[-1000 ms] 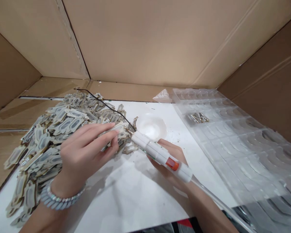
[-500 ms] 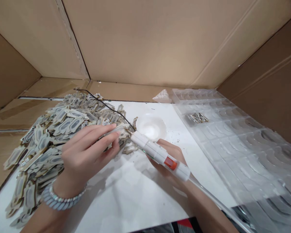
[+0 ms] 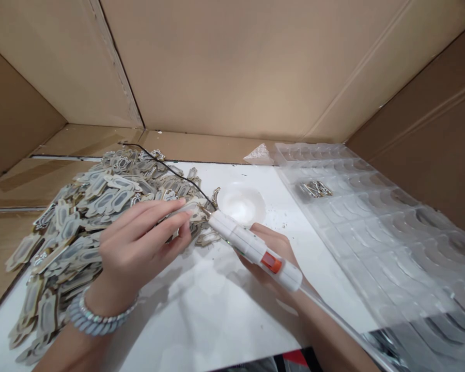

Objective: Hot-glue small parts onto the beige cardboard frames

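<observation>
My left hand (image 3: 139, 243) pinches one small flat backing card (image 3: 189, 207) between thumb and fingers, just above the white table (image 3: 217, 310). My right hand (image 3: 271, 248) grips a white pen-shaped tool (image 3: 251, 248) with an orange button. Its metal tip touches the card's right end. A large heap of similar grey-and-gold card pieces (image 3: 81, 217) lies to the left, under and behind my left hand. A silver bracelet sits on my left wrist.
A small white dish (image 3: 241, 204) stands just behind the tool. A clear plastic blister tray (image 3: 372, 227) with many pockets fills the right side; one far pocket holds small metal pieces (image 3: 315, 188). A thin black wire (image 3: 170, 170) crosses the heap. Cardboard walls enclose the workspace.
Nearly nothing has changed; the tool and my right hand have drifted slightly left and up while the tip stays at the card.
</observation>
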A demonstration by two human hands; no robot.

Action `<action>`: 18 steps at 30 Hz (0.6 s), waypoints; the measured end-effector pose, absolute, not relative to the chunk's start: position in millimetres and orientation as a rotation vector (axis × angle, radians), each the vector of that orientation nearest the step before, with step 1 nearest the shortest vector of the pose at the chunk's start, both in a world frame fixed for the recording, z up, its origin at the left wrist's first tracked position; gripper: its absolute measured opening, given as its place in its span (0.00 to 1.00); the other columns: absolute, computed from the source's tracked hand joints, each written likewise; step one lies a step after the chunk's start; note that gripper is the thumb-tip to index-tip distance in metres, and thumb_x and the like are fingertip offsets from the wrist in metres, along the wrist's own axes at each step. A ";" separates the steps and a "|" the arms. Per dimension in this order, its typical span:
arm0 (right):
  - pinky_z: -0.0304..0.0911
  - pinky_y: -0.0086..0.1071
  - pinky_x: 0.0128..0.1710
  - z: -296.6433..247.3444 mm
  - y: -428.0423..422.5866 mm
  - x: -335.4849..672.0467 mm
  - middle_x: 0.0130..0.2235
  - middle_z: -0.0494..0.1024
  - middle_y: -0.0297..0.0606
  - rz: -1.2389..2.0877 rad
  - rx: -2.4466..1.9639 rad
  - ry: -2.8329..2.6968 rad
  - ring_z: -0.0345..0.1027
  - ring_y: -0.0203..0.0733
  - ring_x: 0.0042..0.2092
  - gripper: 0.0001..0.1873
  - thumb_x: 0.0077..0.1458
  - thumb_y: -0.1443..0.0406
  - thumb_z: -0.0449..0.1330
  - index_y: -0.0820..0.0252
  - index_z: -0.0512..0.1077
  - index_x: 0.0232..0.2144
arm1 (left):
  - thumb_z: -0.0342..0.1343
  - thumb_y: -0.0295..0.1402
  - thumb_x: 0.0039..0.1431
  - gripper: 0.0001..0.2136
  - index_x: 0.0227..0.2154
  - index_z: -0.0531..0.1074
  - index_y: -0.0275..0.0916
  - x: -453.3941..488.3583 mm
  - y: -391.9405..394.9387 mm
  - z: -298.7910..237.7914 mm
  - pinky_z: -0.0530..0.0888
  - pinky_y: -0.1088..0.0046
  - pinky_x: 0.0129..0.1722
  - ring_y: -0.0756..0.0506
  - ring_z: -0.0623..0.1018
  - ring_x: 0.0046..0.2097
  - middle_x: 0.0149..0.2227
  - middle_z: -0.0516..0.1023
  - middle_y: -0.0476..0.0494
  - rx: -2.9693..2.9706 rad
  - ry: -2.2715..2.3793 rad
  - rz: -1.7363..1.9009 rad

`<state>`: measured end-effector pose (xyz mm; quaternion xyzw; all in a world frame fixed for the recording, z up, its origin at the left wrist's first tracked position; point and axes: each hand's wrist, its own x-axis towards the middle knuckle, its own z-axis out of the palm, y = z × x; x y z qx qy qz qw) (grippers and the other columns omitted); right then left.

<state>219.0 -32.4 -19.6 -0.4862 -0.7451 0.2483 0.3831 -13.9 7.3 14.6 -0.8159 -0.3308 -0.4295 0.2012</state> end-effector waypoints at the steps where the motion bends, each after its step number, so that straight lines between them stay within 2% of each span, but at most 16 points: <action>1: 0.47 0.25 0.22 -19.1 -32.3 219.2 0.24 0.58 0.27 0.621 -1.232 -1.904 0.54 0.28 0.23 0.14 0.47 0.75 0.55 0.58 0.54 0.19 | 0.63 0.21 0.48 0.13 0.36 0.74 0.45 -13.8 7.3 14.4 0.81 0.65 0.39 0.44 0.82 0.36 0.37 0.83 0.46 -2.280 -0.921 -1.201; 5: 0.46 0.25 0.22 -18.8 -32.1 219.6 0.24 0.58 0.27 0.592 -1.206 -1.911 0.53 0.28 0.23 0.15 0.48 0.74 0.55 0.58 0.53 0.19 | 0.64 0.21 0.48 0.13 0.36 0.74 0.43 -13.3 7.9 13.7 0.81 0.64 0.39 0.43 0.82 0.36 0.37 0.83 0.43 -2.277 -0.916 -1.193; 18: 0.46 0.26 0.22 -18.7 -33.4 220.2 0.24 0.57 0.26 0.667 -1.231 -1.867 0.54 0.29 0.23 0.15 0.47 0.74 0.57 0.58 0.54 0.19 | 0.64 0.21 0.47 0.14 0.37 0.74 0.42 -14.7 8.7 12.0 0.81 0.65 0.39 0.43 0.82 0.36 0.36 0.83 0.43 -2.264 -0.898 -1.226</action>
